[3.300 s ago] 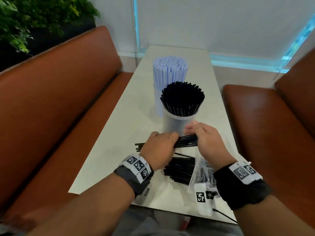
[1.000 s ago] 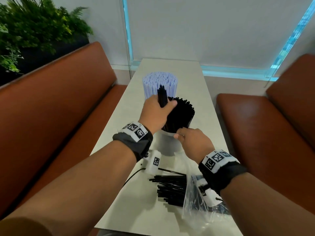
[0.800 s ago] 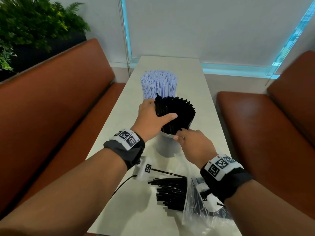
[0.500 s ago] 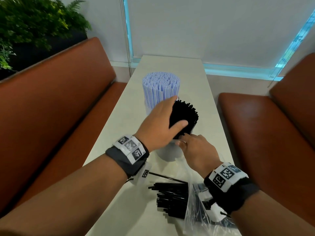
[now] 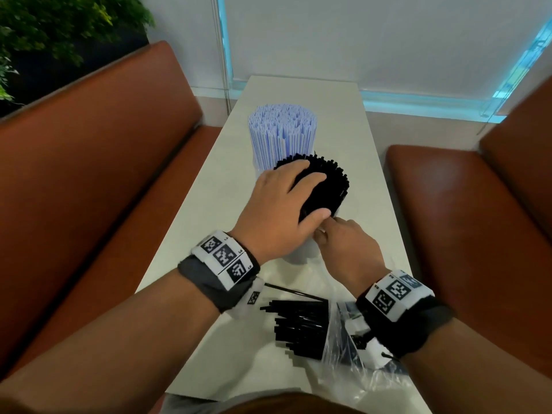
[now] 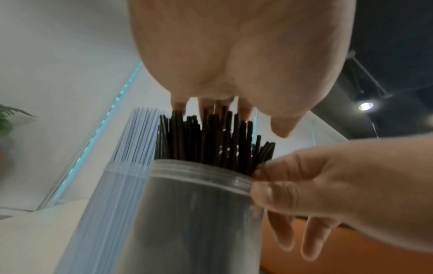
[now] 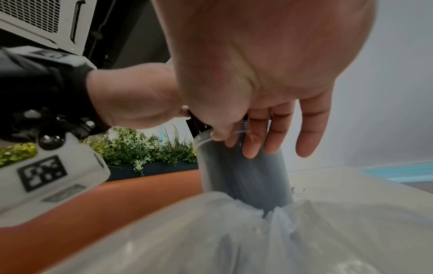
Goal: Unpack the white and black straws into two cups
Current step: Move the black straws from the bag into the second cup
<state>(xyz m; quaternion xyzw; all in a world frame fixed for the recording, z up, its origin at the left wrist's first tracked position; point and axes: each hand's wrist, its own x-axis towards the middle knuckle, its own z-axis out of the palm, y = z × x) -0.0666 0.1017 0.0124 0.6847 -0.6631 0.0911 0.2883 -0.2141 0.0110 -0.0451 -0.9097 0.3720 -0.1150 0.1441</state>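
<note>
- Since half a second ago, the left hand (image 5: 280, 207) has settled flatter on top of the black straws (image 5: 325, 186), palm down with fingers straight, pressing them into the near cup (image 6: 187, 213); earlier it was gripping a bundle upright above that cup.
- Nearest the viewer, a clear plastic bag (image 5: 349, 357) lies crumpled at the surface (image 5: 191, 264) edge. A forearm could drag it off, taking any straws inside with it (its contents are hard to make out).
- Beside the bag, a loose pile of black straws (image 5: 298, 327) waits unpacked on the surface, with one stray straw (image 5: 294, 292) lying apart. These round straws may roll away if nudged by a wrist.
- Further on, the right hand (image 5: 346, 252) pinches the near cup's rim between thumb and forefinger, other fingers loosely extended down its side. That light hold could slip, and the cup looks tall and narrow, so an off-centre push from above may tip it.
- Black straws stand packed and uneven in that cup. Pressing hard might bend or crush the taller ones, or splay some over the rim.
- Farthest, the white straws (image 5: 282, 135) fill the far cup (image 6: 117, 204), which stands just behind the near one, seemingly touching. A toppling near cup would likely knock it over too.
</note>
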